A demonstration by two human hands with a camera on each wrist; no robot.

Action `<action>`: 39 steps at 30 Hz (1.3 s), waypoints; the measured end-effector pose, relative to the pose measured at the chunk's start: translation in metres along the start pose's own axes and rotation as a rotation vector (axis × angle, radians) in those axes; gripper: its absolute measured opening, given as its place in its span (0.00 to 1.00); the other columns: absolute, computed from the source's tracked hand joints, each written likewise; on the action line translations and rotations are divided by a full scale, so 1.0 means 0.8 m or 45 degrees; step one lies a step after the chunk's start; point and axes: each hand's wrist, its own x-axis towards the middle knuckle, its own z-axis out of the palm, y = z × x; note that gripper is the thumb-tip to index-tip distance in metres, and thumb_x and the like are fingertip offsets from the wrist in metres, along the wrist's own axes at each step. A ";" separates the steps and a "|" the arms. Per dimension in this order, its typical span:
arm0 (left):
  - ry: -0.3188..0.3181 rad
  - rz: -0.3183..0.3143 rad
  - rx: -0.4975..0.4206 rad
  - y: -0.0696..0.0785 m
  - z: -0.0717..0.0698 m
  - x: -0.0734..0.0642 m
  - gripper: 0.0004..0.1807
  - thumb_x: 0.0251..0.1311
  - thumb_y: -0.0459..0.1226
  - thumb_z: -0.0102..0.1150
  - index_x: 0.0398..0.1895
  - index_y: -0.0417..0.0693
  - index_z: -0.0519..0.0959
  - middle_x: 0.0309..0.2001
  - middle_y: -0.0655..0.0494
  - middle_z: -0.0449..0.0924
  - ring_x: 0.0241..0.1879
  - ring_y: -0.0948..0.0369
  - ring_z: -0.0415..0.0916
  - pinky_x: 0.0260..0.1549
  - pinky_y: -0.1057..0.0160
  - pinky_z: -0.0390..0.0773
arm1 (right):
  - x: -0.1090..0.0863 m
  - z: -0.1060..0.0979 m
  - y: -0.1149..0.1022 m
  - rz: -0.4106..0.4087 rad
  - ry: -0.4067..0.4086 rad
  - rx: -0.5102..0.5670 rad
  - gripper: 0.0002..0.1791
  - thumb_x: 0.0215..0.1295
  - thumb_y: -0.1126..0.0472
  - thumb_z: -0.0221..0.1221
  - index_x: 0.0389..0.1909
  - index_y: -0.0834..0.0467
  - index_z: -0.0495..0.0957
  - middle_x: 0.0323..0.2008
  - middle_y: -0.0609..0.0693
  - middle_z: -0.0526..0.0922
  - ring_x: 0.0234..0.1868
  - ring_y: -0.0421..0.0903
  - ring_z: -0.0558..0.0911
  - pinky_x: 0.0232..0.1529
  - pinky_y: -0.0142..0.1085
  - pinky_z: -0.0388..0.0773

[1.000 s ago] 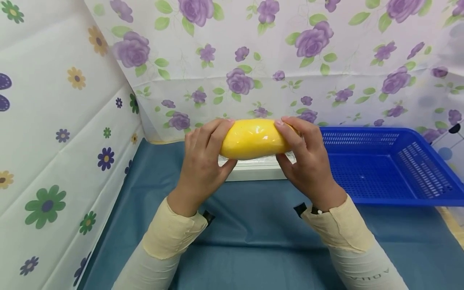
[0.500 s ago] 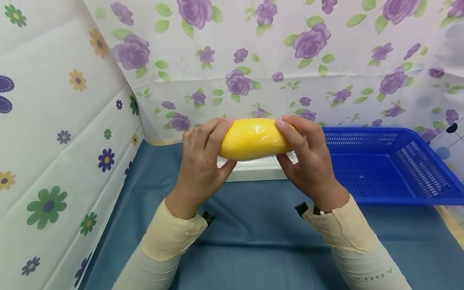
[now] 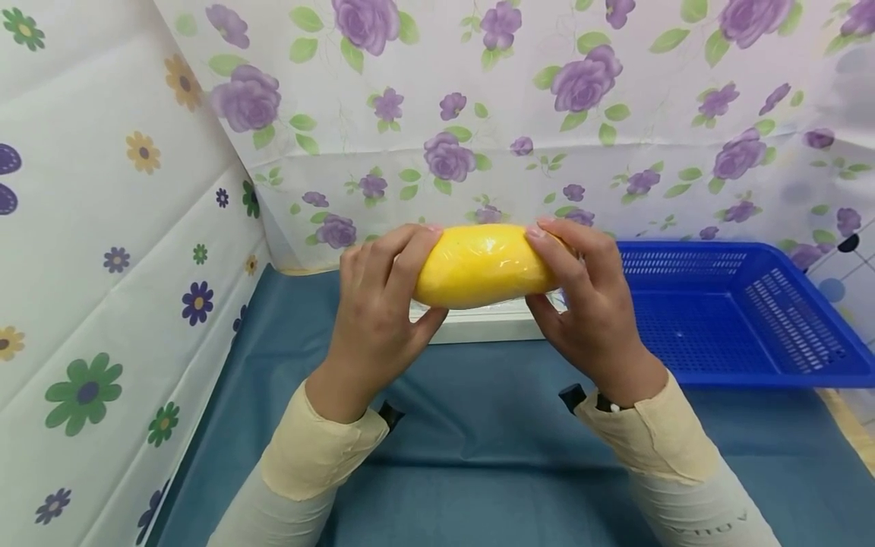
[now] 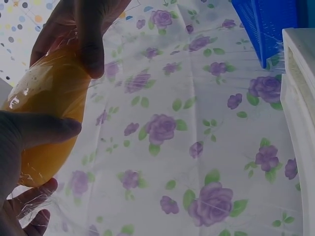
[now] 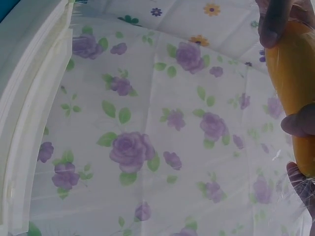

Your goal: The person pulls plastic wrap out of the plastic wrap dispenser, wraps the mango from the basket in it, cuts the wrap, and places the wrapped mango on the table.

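Note:
A yellow oblong fruit (image 3: 484,266), its kind unclear, is held sideways between both hands, glossy under clear cling film. My left hand (image 3: 376,308) grips its left end, fingers over the top and thumb underneath. At the other end, my right hand (image 3: 595,304) grips it the same way. In the left wrist view the fruit (image 4: 54,93) shows wrinkled film around it, and faint sheets of film stretch off to the side. The right wrist view catches the fruit (image 5: 295,73) at its right edge. Behind and below the fruit lies a white cling film dispenser (image 3: 487,330), partly hidden.
A blue perforated plastic basket (image 3: 759,378) stands to the right of the hands. Dark teal cloth (image 3: 472,486) covers the table. Flower-patterned sheets (image 3: 396,68) hang behind and on the left. Black wrist cameras (image 3: 571,397) stick out beside the cuffs.
Both hands keep their grip on the fruit. The hands and fruit have come slightly lower in the view, and the right hand has shifted a little to the right.

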 end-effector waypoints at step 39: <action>-0.509 -0.070 -0.116 0.053 -0.049 -0.066 0.49 0.42 0.44 0.84 0.68 0.43 0.67 0.58 0.46 0.74 0.54 0.53 0.76 0.47 0.51 0.72 | -0.079 -0.051 -0.053 -0.054 -0.310 0.130 0.23 0.80 0.50 0.47 0.62 0.62 0.73 0.54 0.64 0.74 0.54 0.54 0.76 0.71 0.23 0.62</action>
